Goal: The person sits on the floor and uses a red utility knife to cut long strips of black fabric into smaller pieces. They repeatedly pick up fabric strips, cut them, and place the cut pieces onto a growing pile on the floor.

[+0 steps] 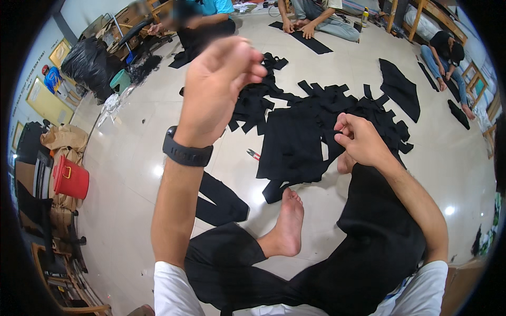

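Observation:
My left hand [224,84], with a dark watch [187,150] on its wrist, is raised high over the floor. Its fingers are curled together; anything between them is too small or hidden to make out. Lower and to the right, my right hand [363,139] pinches the edge of a black fabric piece [331,149] above my foot. Beneath it lies a stack of flat black fabric panels [290,139]. Small red-handled snips [253,154] rest on the floor at the stack's left edge.
Cut black fabric strips [327,100] spread behind the stack; another black piece [224,200] lies near my left leg. A large black panel [400,89] is at right. Several people sit around, one handling a black strip [311,42]. A red bucket [71,176] stands left.

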`<state>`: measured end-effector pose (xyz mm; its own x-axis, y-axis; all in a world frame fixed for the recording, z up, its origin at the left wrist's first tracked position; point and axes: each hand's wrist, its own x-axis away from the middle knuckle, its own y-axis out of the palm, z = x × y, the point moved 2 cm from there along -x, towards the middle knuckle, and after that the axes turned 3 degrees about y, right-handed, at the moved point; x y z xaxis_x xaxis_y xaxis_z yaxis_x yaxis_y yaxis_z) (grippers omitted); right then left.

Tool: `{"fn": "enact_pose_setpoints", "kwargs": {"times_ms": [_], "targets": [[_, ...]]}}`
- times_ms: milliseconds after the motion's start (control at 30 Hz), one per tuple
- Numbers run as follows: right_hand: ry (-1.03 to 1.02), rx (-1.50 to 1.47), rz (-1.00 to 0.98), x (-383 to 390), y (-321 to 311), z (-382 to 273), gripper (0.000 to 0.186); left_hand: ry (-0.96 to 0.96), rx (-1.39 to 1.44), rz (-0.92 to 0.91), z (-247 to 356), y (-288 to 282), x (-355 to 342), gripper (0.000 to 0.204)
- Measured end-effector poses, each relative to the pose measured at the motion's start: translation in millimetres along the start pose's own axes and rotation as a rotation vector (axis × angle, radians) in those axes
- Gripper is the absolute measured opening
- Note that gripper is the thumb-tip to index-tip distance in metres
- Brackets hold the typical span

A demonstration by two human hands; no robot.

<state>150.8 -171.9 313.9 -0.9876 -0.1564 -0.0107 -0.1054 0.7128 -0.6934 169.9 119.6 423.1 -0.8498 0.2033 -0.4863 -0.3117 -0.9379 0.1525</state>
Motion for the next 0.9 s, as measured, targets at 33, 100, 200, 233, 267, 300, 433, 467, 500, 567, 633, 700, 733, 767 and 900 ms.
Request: {"fn": "enact_pose_setpoints", "kwargs": {"times_ms": [33,100,200,233,267,300,433,467,500,567,633,700,733,767,900], "targets": [[-0.007,0.011,-0.018,-1,1,3,0.019,-0.009,-0.042,-0.018,-3,4,1,0.018],[-0.017,0.034,-0.050,-2,1,7,0.019,-0.030,-0.171,-0.042,-14,4,2,0.020],[0.050,0.065,-0.145,-1,1,3,0.019,-0.088,-0.420,-0.072,-37,-3,5,0.020],[0.040,0.067,-0.152,-1,2,1,0.015,-0.160,-0.451,-0.071,-49,-13,6,0.022],[0.030,0.068,-0.156,-2,2,1,0.012,-0.231,-0.481,-0.072,-63,-23,7,0.023],[0.019,0.069,-0.159,-2,2,0,0.009,-0.300,-0.512,-0.073,-75,-32,8,0.024],[0.013,0.074,-0.143,-1,1,-1,0.011,-0.350,-0.605,-0.095,-101,-48,25,0.027],[-0.002,0.070,-0.137,-4,3,7,0.013,-0.362,-0.618,-0.106,-107,-46,32,0.026],[-0.004,0.079,-0.128,-4,0,16,0.016,-0.372,-0.613,-0.123,-115,-38,41,0.026],[0.038,0.064,-0.161,-7,-5,19,0.018,-0.357,-0.529,-0.144,-136,-18,66,0.020],[0.030,0.128,-0.130,-1,-5,6,0.018,-0.458,-0.401,-0.165,-160,18,112,0.017],[0.038,0.070,-0.173,0,-6,4,0.019,-0.253,-0.353,-0.191,-196,66,167,0.009],[0.057,0.048,-0.177,2,-11,13,0.019,-0.392,-0.416,-0.212,-199,109,190,0.008],[0.050,0.014,-0.191,-1,-9,12,0.019,-0.403,-0.341,-0.401,-234,132,228,0.011],[0.055,0.034,-0.219,-1,-8,6,0.017,-0.419,-0.395,-1.000,-286,199,321,0.025]]}}
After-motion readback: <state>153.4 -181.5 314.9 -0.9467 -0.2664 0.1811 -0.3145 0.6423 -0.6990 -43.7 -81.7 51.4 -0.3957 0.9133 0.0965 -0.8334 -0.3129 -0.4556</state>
